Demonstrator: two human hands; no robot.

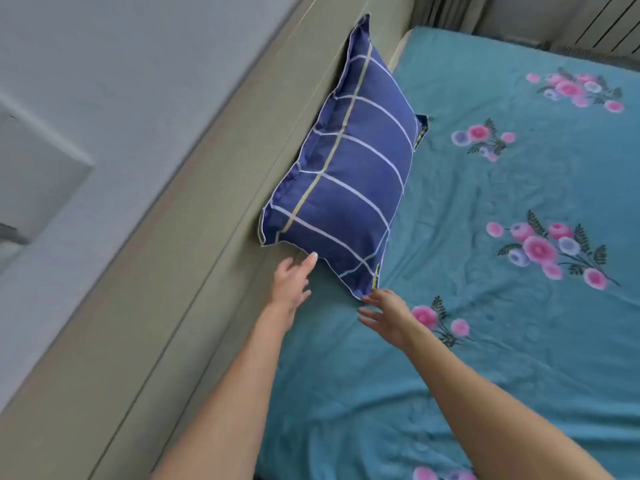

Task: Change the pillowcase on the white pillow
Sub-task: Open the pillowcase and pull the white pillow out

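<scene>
Both bare forearms are stretched forward over the teal flower-printed bed sheet (485,375). The left hand (290,279) and right hand (389,315) are spread wide, nothing gripped, fingertips just at the near edge of the navy blue grid-striped pillowcase (346,174). The pillow is propped against the beige headboard (194,237), fully covered; removal is judged not yet begun.

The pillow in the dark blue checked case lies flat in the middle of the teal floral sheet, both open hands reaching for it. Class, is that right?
Not quite. The head view shows the pillow leaning against the headboard, not lying flat mid-sheet. The rest holds.
</scene>
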